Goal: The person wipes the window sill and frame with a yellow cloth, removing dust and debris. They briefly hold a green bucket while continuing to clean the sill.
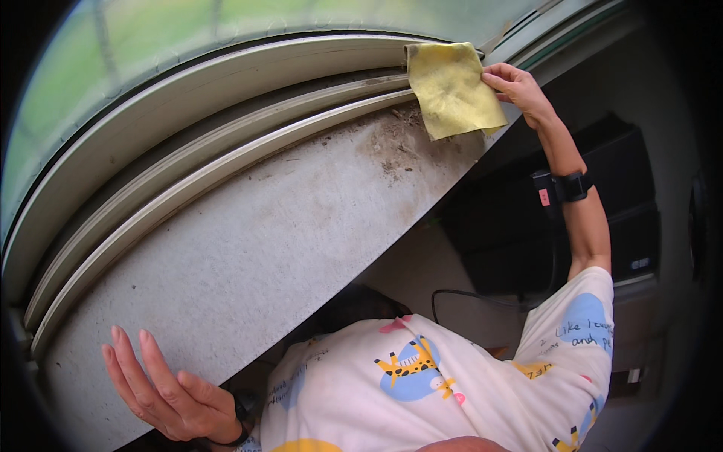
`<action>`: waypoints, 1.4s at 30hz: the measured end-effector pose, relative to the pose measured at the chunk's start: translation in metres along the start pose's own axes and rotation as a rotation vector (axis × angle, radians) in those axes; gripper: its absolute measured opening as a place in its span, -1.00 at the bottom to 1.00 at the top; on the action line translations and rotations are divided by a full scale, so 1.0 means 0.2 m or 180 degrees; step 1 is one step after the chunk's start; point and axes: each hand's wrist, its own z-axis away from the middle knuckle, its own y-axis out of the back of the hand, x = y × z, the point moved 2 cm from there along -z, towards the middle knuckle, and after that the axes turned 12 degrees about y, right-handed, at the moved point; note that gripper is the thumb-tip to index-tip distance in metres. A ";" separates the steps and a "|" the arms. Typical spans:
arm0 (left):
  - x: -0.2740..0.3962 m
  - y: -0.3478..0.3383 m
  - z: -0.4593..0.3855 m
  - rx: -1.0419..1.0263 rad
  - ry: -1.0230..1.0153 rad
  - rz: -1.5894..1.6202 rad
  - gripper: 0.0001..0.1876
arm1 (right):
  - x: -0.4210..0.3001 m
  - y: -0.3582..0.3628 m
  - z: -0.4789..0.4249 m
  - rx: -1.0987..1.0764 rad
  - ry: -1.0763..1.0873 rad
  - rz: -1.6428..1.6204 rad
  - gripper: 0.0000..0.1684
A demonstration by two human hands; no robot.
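Note:
A yellow cleaning cloth with grey smudges spreads over the right end of the window tracks and part of the sill. My right hand pinches its right edge between thumb and fingers. Brown dirt and debris lie on the grey stone windowsill, just below and left of the cloth. My left hand holds nothing; its fingers point up, slightly apart, above the near left part of the sill. Whether it touches the stone I cannot tell.
Pale metal sliding-window tracks run along the sill's far side, below a window pane with blurred green behind it. Black boxy objects stand at the right, below the sill's edge. A black cable curves near my body.

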 end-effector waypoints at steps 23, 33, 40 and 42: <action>0.03 0.02 -0.01 -0.0005 0.0104 0.0064 -0.60 | -0.39 -0.42 -0.23 -0.1288 -0.1502 0.0774 -0.55; 0.03 0.02 0.00 0.0101 0.0171 0.0136 -0.61 | -0.21 -0.42 -0.23 -0.0513 -0.1088 0.0496 -0.66; 0.03 0.02 -0.01 0.0157 0.0252 0.0117 -0.62 | -0.10 -0.38 -0.22 0.0038 -0.0176 0.0156 -0.68; 0.05 0.01 -0.02 0.0190 0.0298 0.0122 -0.63 | -0.13 -0.32 -0.17 0.0033 -0.0104 -0.0027 -0.77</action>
